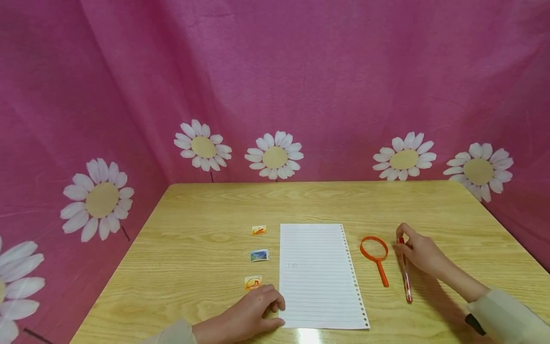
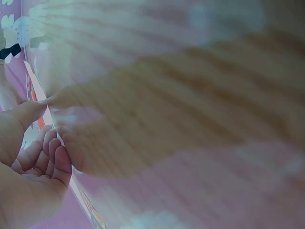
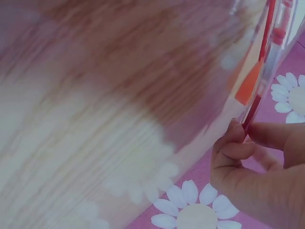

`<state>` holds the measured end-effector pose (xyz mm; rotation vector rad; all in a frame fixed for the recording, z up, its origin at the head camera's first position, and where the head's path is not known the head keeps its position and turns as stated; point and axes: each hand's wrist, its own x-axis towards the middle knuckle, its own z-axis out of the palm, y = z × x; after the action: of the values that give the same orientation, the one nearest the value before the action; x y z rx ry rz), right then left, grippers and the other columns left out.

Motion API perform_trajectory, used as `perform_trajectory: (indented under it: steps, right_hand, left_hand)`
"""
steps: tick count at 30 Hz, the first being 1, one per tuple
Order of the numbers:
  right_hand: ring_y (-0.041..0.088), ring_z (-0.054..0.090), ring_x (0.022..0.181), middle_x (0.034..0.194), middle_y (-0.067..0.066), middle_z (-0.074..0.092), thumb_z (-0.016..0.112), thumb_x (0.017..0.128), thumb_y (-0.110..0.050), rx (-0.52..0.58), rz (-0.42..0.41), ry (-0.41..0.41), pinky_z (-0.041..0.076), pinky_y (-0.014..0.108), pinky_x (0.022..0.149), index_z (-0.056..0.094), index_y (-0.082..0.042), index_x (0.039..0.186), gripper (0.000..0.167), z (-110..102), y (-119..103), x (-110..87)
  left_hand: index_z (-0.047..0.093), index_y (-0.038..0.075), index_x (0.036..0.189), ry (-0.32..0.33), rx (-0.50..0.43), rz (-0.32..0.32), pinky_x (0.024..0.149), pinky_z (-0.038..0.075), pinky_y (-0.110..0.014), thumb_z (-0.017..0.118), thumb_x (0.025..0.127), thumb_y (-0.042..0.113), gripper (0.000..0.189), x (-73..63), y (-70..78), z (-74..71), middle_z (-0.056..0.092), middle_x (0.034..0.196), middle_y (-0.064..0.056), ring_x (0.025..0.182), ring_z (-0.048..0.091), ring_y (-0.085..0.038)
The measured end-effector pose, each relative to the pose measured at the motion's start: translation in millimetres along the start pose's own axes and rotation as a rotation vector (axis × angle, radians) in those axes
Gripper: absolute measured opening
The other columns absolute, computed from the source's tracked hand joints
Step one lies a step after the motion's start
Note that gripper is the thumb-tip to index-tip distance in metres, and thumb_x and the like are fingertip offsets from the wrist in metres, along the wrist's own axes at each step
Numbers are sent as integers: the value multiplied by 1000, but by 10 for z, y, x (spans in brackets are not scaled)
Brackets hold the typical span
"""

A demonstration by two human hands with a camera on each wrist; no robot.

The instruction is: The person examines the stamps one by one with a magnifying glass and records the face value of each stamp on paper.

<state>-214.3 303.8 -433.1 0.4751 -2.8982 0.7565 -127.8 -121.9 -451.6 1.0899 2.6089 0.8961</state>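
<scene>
My right hand (image 1: 421, 253) pinches the top end of a red pen (image 1: 406, 282) between thumb and fingers. The pen lies along the table at the right, and in the right wrist view its clear barrel (image 3: 270, 62) runs up from the fingertips. At the lower left edge of a lined sheet of paper (image 1: 320, 291) rests my left hand (image 1: 247, 313). Its thumb and fingertips touch the sheet's border, with the fingers loosely bent, as the left wrist view of the hand (image 2: 35, 152) shows. Faint writing, perhaps "120", stands on the paper.
An orange-red magnifying glass (image 1: 382, 274) lies between paper and pen. Left of the paper, three small stamp-like pictures stand in a column: a top one (image 1: 259, 230), a blue-green one (image 1: 259, 255) and one (image 1: 252, 282) near the left hand. A pink flowered curtain (image 1: 326, 95) surrounds the wooden table (image 1: 193, 239).
</scene>
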Motion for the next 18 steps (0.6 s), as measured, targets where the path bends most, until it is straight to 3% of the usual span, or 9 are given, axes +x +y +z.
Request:
perform_trajectory:
  steps: [9,13,18]
  right_hand:
    - [-1,34,56,65,-3,55,63,90,3,-83,-104,108,32,20,50,59,-9,88,13,14,48,-82]
    - [1,44,63,75,-1,64,67,81,10,-134,-182,169,39,22,53,62,-10,86,22,6,86,-114]
    - [-2,48,67,74,-6,60,74,67,18,-167,-315,255,44,23,53,62,-11,84,35,-14,130,-151]
  left_hand:
    - [61,13,96,-6,-7,-8,71,40,-10,72,89,22,16,-5,21,-9,52,85,8,78,41,6]
    - [61,13,96,-8,-7,-15,71,40,-10,72,89,23,16,-4,19,-4,52,85,8,78,41,5]
    - [61,13,95,2,-3,-12,72,41,-10,74,88,21,17,3,3,7,52,85,7,79,42,5]
